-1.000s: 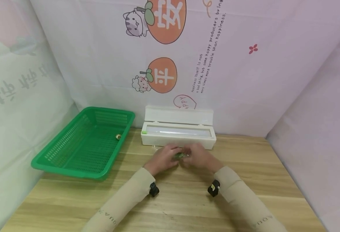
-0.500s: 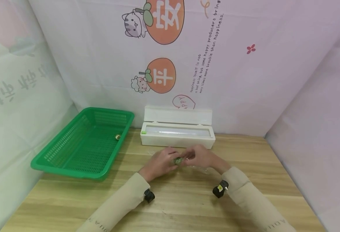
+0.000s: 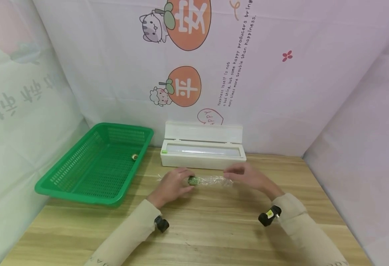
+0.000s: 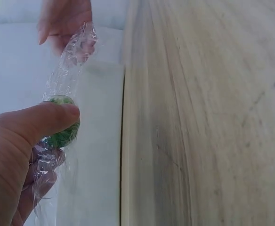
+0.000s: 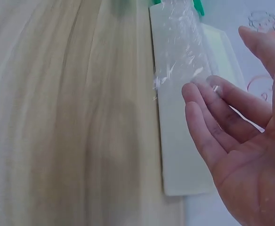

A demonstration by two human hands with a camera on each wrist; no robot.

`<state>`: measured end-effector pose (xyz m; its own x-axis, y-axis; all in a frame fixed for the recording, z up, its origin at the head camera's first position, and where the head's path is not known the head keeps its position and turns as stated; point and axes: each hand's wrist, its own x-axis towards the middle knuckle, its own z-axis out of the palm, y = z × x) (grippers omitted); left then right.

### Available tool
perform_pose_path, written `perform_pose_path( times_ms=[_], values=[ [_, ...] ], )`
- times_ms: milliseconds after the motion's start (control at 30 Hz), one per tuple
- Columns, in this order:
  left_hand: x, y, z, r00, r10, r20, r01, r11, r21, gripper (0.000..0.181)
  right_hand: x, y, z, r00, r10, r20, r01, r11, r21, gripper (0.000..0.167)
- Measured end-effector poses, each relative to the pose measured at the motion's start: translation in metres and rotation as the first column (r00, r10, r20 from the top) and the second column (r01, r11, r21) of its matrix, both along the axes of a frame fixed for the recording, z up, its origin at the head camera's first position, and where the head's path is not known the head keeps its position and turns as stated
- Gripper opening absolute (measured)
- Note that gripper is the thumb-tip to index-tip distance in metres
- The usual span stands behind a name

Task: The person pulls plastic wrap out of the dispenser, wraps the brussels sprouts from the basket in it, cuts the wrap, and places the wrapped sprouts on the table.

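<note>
In the head view the left hand point(image 3: 174, 184) grips a small green item point(image 3: 193, 180) wrapped in clear film. The left wrist view shows its thumb over the green item point(image 4: 62, 134), fingers curled beneath. From the item a twisted length of clear film point(image 3: 214, 180) stretches toward the right hand point(image 3: 251, 178). In the right wrist view the right hand point(image 5: 246, 127) has its thumb raised apart from the fingers, whose tips are beside the film point(image 5: 180, 42); the fingers are loosely bent and pinch nothing.
A white film box point(image 3: 202, 161) with its lid up stands against the back wall, behind the hands. To the left, a green basket point(image 3: 114, 199) holds one small round pale item point(image 3: 134, 157). Wooden tabletop point(image 3: 201, 236) lies in front of the hands.
The hands have moved apart, the left one leftward with the green item and the right one rightward. The film between them is now stretched out, and the right hand's thumb has come away from its fingers.
</note>
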<state>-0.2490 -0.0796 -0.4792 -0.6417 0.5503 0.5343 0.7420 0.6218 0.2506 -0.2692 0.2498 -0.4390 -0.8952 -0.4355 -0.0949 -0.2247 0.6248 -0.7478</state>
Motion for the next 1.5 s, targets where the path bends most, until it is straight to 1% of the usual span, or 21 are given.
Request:
perform_pose_path(
  times_ms=[167, 267, 333, 433, 533, 633, 700, 767, 833, 933, 1067, 1133, 1233, 1367, 1500],
  values=[
    [0.001, -0.005, 0.001, 0.999, 0.013, 0.045, -0.014, 0.999, 0.035, 0.038, 0.004, 0.004, -0.007, 0.997, -0.055, 0.053, 0.059, 0.995, -0.075, 0.052],
    [0.001, -0.006, 0.002, 0.998, 0.026, 0.060, -0.029, 0.998, 0.049, 0.038, 0.007, 0.002, -0.012, 0.992, -0.082, 0.091, 0.093, 0.988, -0.125, 0.054],
    [0.001, -0.007, 0.003, 0.998, 0.030, 0.059, -0.034, 0.998, 0.062, 0.038, 0.009, 0.001, -0.013, 0.990, -0.092, 0.104, 0.106, 0.983, -0.146, 0.055],
    [0.001, -0.008, 0.004, 0.998, 0.032, 0.061, -0.037, 0.996, 0.083, 0.038, 0.010, -0.001, -0.015, 0.989, -0.086, 0.122, 0.105, 0.981, -0.160, 0.055],
    [0.001, -0.009, 0.005, 0.998, 0.033, 0.058, -0.039, 0.994, 0.103, 0.039, 0.009, -0.003, -0.017, 0.987, -0.054, 0.151, 0.083, 0.977, -0.197, 0.055],
    [0.002, -0.009, 0.006, 0.998, 0.036, 0.058, -0.042, 0.992, 0.115, 0.040, 0.009, -0.004, -0.021, 0.979, -0.024, 0.201, 0.081, 0.958, -0.276, 0.055],
    [0.003, -0.009, 0.007, 0.998, 0.037, 0.055, -0.044, 0.992, 0.121, 0.039, 0.010, -0.006, -0.022, 0.977, -0.033, 0.212, 0.098, 0.947, -0.306, 0.054],
    [0.003, -0.010, 0.007, 0.998, 0.035, 0.057, -0.042, 0.991, 0.129, 0.039, 0.011, -0.007, -0.023, 0.973, -0.070, 0.218, 0.138, 0.939, -0.316, 0.052],
    [0.003, -0.010, 0.007, 0.998, 0.034, 0.056, -0.041, 0.990, 0.138, 0.039, 0.011, -0.008, -0.023, 0.972, -0.105, 0.211, 0.169, 0.936, -0.309, 0.050],
    [0.003, -0.012, 0.006, 0.998, 0.026, 0.064, -0.036, 0.987, 0.158, 0.039, 0.011, -0.010, -0.021, 0.961, -0.171, 0.218, 0.233, 0.924, -0.303, 0.046],
    [0.002, -0.014, 0.004, 0.996, 0.016, 0.085, -0.032, 0.982, 0.187, 0.037, 0.009, -0.009, -0.018, 0.955, -0.207, 0.210, 0.264, 0.918, -0.296, 0.038],
    [0.002, -0.014, 0.004, 0.995, 0.004, 0.099, -0.025, 0.977, 0.214, 0.035, 0.007, -0.008, -0.016, 0.957, -0.209, 0.203, 0.263, 0.918, -0.296, 0.034],
    [0.002, -0.016, 0.006, 0.995, -0.017, 0.097, -0.010, 0.962, 0.272, 0.034, 0.006, -0.009, -0.013, 0.958, -0.206, 0.201, 0.261, 0.914, -0.310, 0.033],
    [0.004, -0.016, 0.011, 0.996, -0.065, 0.053, 0.041, 0.931, 0.363, 0.033, 0.006, -0.012, -0.012, 0.957, -0.202, 0.206, 0.261, 0.910, -0.321, 0.034],
    [0.008, -0.013, 0.017, 0.994, -0.109, 0.007, 0.096, 0.903, 0.419, 0.033, 0.007, -0.017, -0.014, 0.961, -0.192, 0.199, 0.250, 0.909, -0.333, 0.030]
  ],
)
